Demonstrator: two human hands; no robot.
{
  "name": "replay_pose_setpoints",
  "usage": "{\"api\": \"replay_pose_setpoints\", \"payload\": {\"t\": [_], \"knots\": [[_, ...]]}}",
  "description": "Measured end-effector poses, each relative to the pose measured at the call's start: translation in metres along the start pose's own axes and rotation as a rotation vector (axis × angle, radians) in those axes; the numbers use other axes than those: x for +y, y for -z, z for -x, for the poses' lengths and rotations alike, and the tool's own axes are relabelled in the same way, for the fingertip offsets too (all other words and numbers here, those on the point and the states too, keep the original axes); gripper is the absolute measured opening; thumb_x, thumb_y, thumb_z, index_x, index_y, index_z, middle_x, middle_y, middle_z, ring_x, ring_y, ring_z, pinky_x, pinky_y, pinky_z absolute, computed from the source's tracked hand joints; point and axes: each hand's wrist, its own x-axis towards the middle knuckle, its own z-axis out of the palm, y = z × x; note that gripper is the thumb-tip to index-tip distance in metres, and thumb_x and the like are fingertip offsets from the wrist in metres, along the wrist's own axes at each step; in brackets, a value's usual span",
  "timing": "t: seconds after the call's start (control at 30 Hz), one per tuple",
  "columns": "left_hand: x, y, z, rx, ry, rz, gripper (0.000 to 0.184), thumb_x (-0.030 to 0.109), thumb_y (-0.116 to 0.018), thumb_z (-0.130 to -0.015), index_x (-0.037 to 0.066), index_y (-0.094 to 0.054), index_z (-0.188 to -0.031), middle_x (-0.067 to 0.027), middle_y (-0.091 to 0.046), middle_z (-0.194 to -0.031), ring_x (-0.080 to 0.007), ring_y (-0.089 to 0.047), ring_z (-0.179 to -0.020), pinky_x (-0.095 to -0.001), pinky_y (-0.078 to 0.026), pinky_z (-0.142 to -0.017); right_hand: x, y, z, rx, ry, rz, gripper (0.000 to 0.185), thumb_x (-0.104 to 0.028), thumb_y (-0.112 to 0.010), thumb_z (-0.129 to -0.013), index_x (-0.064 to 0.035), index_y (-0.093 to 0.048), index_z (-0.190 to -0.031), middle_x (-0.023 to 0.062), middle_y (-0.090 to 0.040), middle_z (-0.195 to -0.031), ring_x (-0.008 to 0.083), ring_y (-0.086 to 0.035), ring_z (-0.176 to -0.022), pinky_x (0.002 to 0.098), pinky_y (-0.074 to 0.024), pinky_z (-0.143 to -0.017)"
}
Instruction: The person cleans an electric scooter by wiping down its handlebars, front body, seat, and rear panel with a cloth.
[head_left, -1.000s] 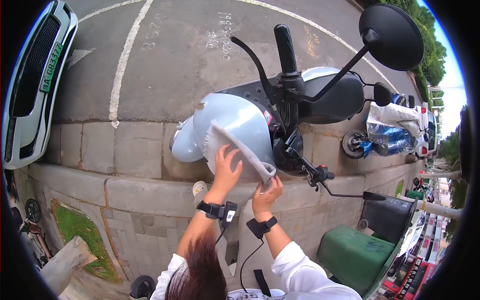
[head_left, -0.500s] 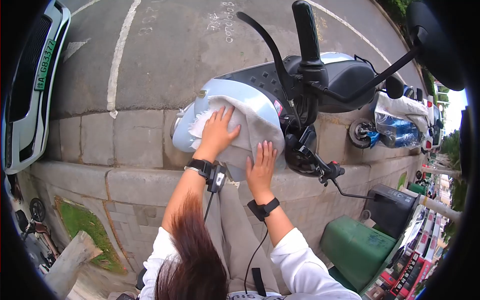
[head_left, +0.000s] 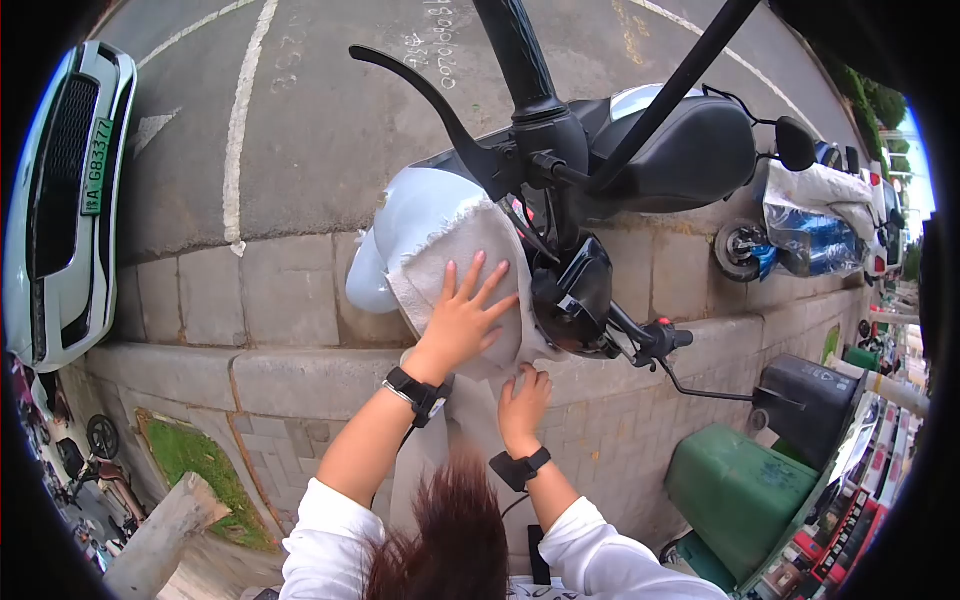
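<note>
A light grey cloth with a frayed edge lies over the pale blue front panel of a scooter. Flat on the cloth, fingers spread, rests my left hand. My right hand is lower and to the right, its fingers curled at the cloth's near edge, which they seem to grip. Just beyond the cloth are the scooter's black headlight housing, its handlebar grip and brake lever.
A white car with a green plate stands at left. To the right are a covered blue scooter, a green bin and a black bin. A mirror stalk juts across the upper right. A cut log lies lower left.
The cloth has shifted right towards the headlight, baring more panel on the left. My left hand slid down and right with fingers spread; my right hand moved down, its fingers curling. The view came closer.
</note>
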Motion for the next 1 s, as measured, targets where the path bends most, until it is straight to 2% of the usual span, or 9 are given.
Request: {"api": "replay_pose_setpoints", "payload": {"t": [0.1,0.23,0.4,0.57,0.63,0.7,0.8,0.87,1.0], "knots": [[0.008,-0.01,0.0,0.034,-0.009,-0.027,0.043,0.019,-0.065,-0.059,0.019,-0.056,-0.1,-0.008,-0.028,-0.135,-0.035,-0.012,-0.128,-0.056,-0.008,-0.1,0.015,0.01,0.008,0.054,-0.158,0.012,0.027,-0.007,-0.052,-0.07,-0.0078,-0.049,-0.097,0.0129,-0.047,-0.089,0.0291,-0.045,-0.083,0.0395,-0.0345,-0.069],[-0.002,0.0,0.0,0.064,0.039,-0.023,0.036,0.007,-0.059,-0.057,0.014,-0.055,-0.093,-0.0082,-0.034,-0.131,-0.0326,-0.018,-0.127,-0.0565,-0.008,-0.1,-0.02,0.027,-0.011,-0.034,0.567,-0.116,0.041,-0.008,-0.054,-0.07,-0.0102,-0.048,-0.11,0.0116,-0.047,-0.107,0.0273,-0.042,-0.105,0.0441,-0.0326,-0.088],[-0.032,0.008,0.017,0.093,0.163,-0.091,0.034,0.001,-0.054,-0.057,0.009,-0.054,-0.09,-0.0121,-0.038,-0.124,-0.033,-0.019,-0.127,-0.0565,-0.012,-0.1,-0.031,-0.005,-0.041,0.065,0.492,-0.06,0.047,-0.009,-0.056,-0.07,-0.0072,-0.043,-0.116,0.0113,-0.044,-0.114,0.0281,-0.037,-0.114,0.0504,-0.0238,-0.097],[0.009,-0.001,0.012,0.086,0.127,0.081,0.034,0.01,-0.059,-0.062,0.007,-0.055,-0.096,-0.0156,-0.033,-0.129,-0.0333,-0.017,-0.128,-0.0523,-0.011,-0.101,-0.012,-0.028,-0.018,0.134,0.354,-0.097,0.052,-0.014,-0.056,-0.071,-0.0015,-0.037,-0.118,0.0144,-0.04,-0.118,0.0306,-0.033,-0.117,0.0534,-0.0202,-0.098],[0.02,-0.017,0.004,0.051,0.09,0.005,0.04,0.016,-0.06,-0.063,0.007,-0.054,-0.101,-0.0159,-0.032,-0.13,-0.0331,-0.017,-0.128,-0.0513,-0.01,-0.101,0.001,-0.024,-0.014,0.164,0.136,-0.147,0.052,-0.016,-0.058,-0.07,-0.0001,-0.039,-0.116,0.0174,-0.041,-0.115,0.0323,-0.033,-0.115,0.054,-0.0211,-0.097],[0.02,-0.021,0.0,0.018,0.052,-0.063,0.046,0.022,-0.062,-0.064,0.007,-0.053,-0.106,-0.0161,-0.032,-0.131,-0.033,-0.016,-0.128,-0.0503,-0.009,-0.102,0.012,-0.028,-0.015,0.21,0.118,-0.148,0.054,-0.017,-0.059,-0.07,0.0029,-0.038,-0.115,0.0224,-0.039,-0.111,0.0386,-0.034,-0.11,0.0542,-0.0232,-0.094],[0.013,-0.021,-0.014,-0.024,0.045,-0.15,0.057,0.029,-0.063,-0.064,0.007,-0.048,-0.114,-0.015,-0.033,-0.13,-0.0324,-0.018,-0.127,-0.0497,-0.01,-0.102,0.01,-0.027,-0.029,0.16,0.18,-0.213,0.055,-0.021,-0.06,-0.071,0.0004,-0.038,-0.117,0.0224,-0.039,-0.107,0.0417,-0.036,-0.103,0.0539,-0.0275,-0.089],[0.007,-0.014,-0.023,0.005,0.13,-0.214,0.066,0.036,-0.064,-0.064,0.01,-0.043,-0.121,-0.0096,-0.032,-0.133,-0.0262,-0.019,-0.128,-0.0486,-0.013,-0.102,-0.005,-0.034,-0.038,0.249,0.283,-0.143,0.058,-0.027,-0.06,-0.072,-0.0055,-0.038,-0.12,0.0208,-0.039,-0.105,0.0417,-0.04,-0.096,0.0517,-0.033,-0.081],[-0.018,-0.004,-0.045,0.041,0.145,-0.248,0.068,0.038,-0.061,-0.068,0.013,-0.037,-0.126,-0.0092,-0.03,-0.134,-0.0272,-0.021,-0.127,-0.048,-0.016,-0.101,-0.027,-0.046,-0.054,0.271,0.305,-0.104,0.059,-0.033,-0.059,-0.074,-0.0116,-0.036,-0.124,0.0207,-0.039,-0.108,0.0392,-0.043,-0.091,0.047,-0.0375,-0.076]]}}
